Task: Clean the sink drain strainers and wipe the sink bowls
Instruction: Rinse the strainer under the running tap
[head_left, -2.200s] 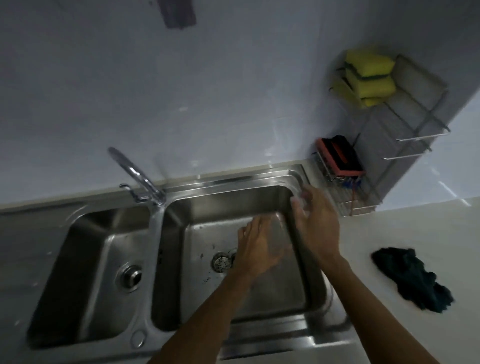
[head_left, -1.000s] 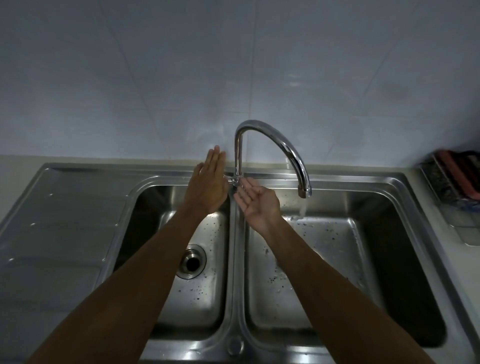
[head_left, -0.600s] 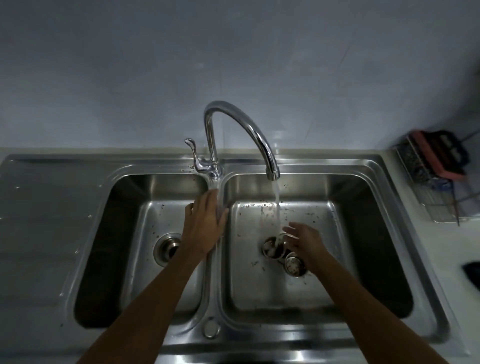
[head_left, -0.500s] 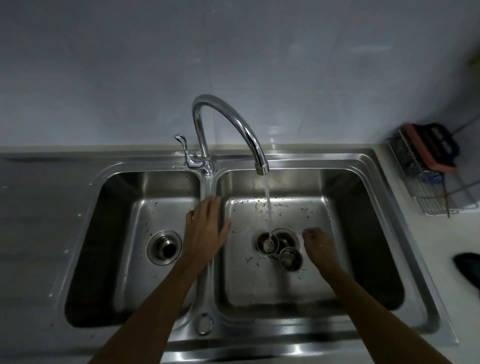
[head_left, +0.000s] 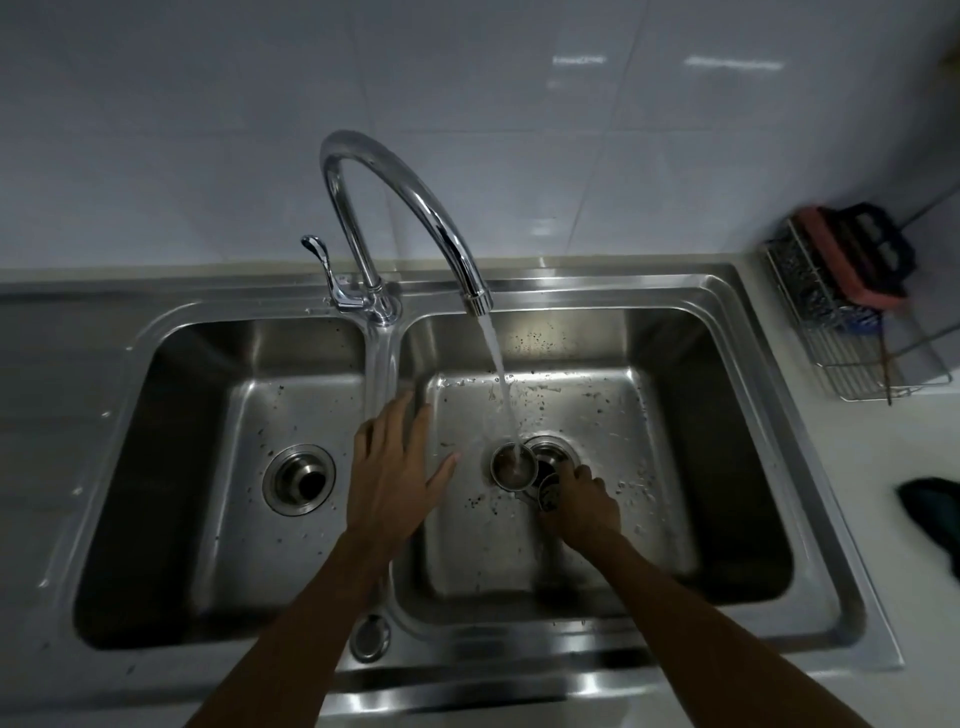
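Sink of stainless steel (head_left: 623, 291), two bowls: left bowl (head_left: 208, 467), right bowl (head_left: 675, 467) speckled with dark debris. Chrome gooseneck tap (head_left: 415, 197), one, running. Round metal drain strainers, two, both in right bowl: first strainer (head_left: 501, 467) under water stream; second strainer (head_left: 549, 493) just beside it, gripped by curled fingers of right hand (head_left: 584, 512). Left hand (head_left: 392, 473) flat, fingers spread wide, laid over divider (head_left: 382, 353) between bowls

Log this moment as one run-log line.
tap: running into right bowl | left hand: flat on divider | right hand: grips strainer | other strainer: under stream
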